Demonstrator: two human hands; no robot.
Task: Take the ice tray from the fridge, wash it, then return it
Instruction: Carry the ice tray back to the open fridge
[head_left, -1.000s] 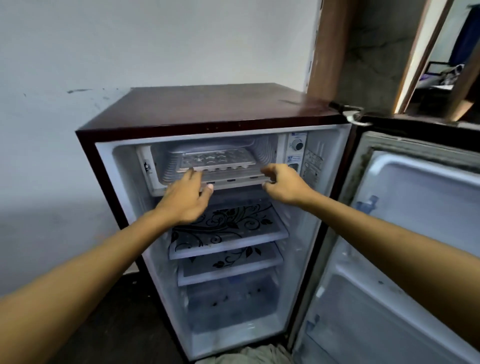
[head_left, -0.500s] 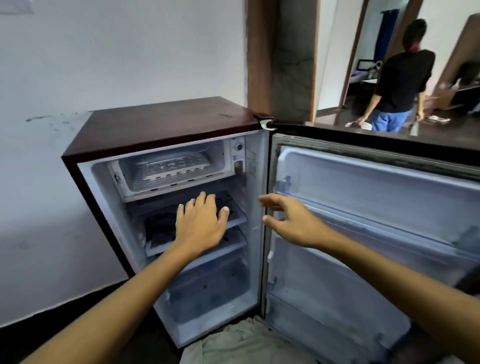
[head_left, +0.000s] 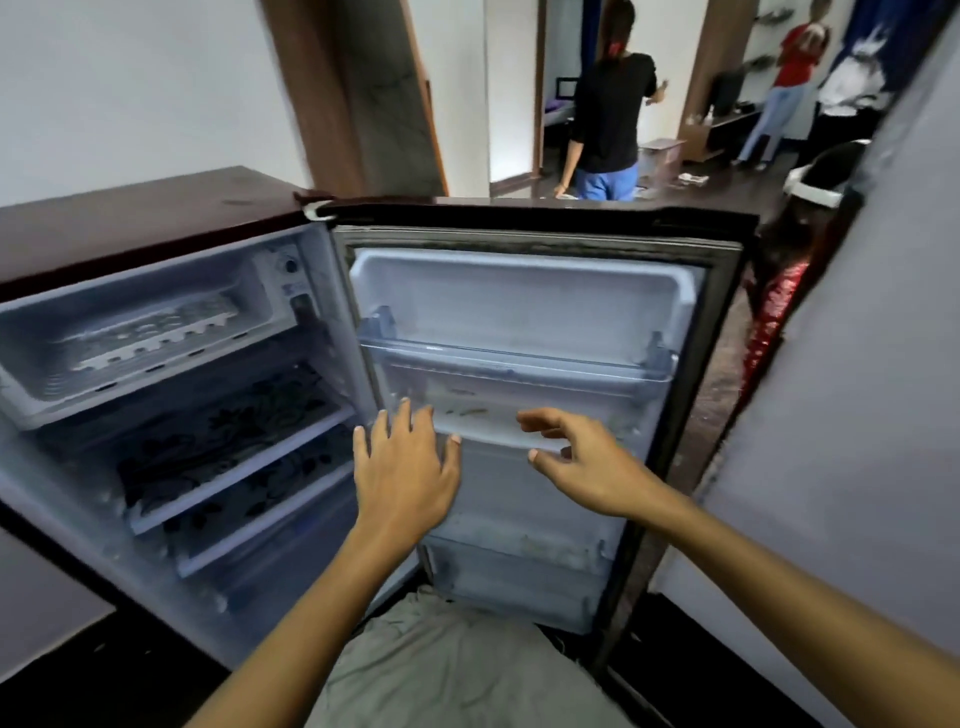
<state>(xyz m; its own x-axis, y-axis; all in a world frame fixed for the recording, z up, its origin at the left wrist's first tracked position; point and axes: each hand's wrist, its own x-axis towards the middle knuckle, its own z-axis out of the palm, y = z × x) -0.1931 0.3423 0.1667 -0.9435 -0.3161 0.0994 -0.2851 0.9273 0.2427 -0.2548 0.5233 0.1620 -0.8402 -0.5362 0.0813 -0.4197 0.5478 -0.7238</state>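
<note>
A small dark-red fridge (head_left: 135, 218) stands open at the left. In its top freezer compartment lies the white ice tray (head_left: 150, 335). The fridge door (head_left: 524, 291) is swung wide open to the right, its inner shelves facing me. My left hand (head_left: 402, 467) hovers with fingers spread in front of the door's hinge side, holding nothing. Beside it, my right hand (head_left: 582, 457) reaches toward the door's middle shelf (head_left: 514, 364) with relaxed fingers, also holding nothing. Both hands are well away from the ice tray.
Two patterned glass shelves (head_left: 234, 457) sit below the freezer. A pale cloth (head_left: 447, 670) lies on the floor under the door. A grey wall (head_left: 857, 415) stands close on the right. People (head_left: 605, 114) move in the room beyond the door.
Both hands have drawn back from the freezer compartment and swung right toward the open door. My view has turned right too. The ice tray stays in the freezer.
</note>
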